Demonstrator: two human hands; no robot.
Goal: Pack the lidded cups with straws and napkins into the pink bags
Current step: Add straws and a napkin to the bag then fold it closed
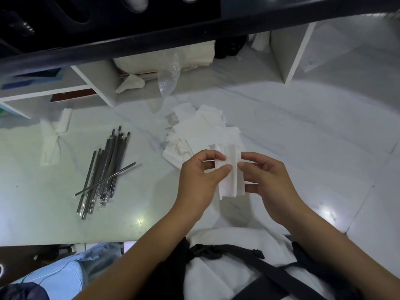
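At the far left of the white table lies a bundle of wrapped straws, long axes running near to far, with 1 straw lying slantwise across the rest; the left hand is the nearer of the 2 to them, though they sit well apart from it. The left hand has its fingers curled, thumb and forefinger pinching the left edge of a folded napkin. That napkin stands between both hands with its long axis near to far, just near of the loose napkin pile. The right hand pinches the napkin's right edge, fingers curled likewise. No cups or pink bags are in view.
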